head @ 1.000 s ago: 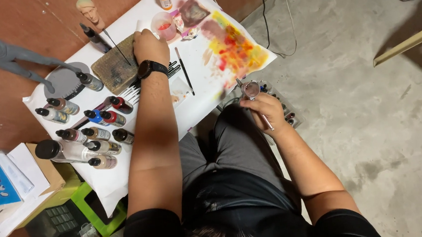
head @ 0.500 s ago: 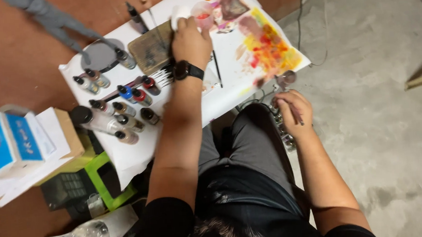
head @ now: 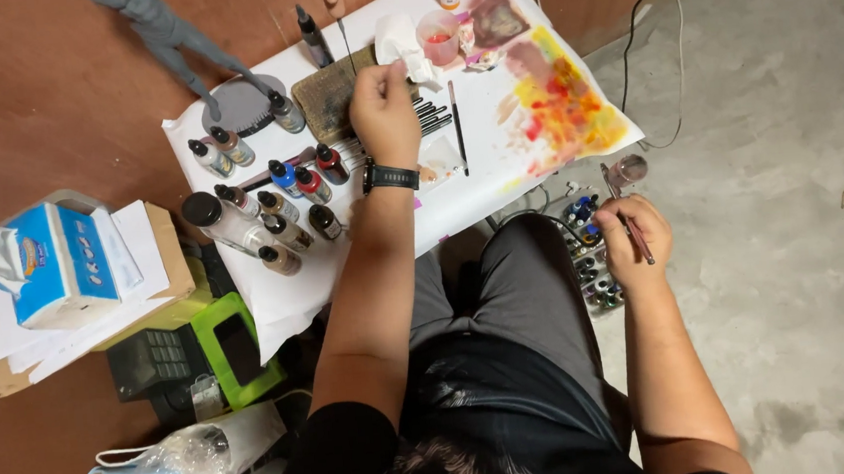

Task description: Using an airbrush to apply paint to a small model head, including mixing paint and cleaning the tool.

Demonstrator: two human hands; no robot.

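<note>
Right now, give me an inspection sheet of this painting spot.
Surface: white paper sheet on a brown board, stained yellow, orange and red at its right end.
Job's things: white tissue at the left hand; thin brush in the right hand.
Clutter: paint bottles in rows, grey figure on a round base, plastic cup, spare brushes, tissue box, green device.
Grips: left hand closed on the tissue; right hand closed on the brush, held off the sheet.
Cables: a thin cable runs down the wall to the floor.
Surroundings: grey concrete floor; more small bottles beside the knee.
</note>
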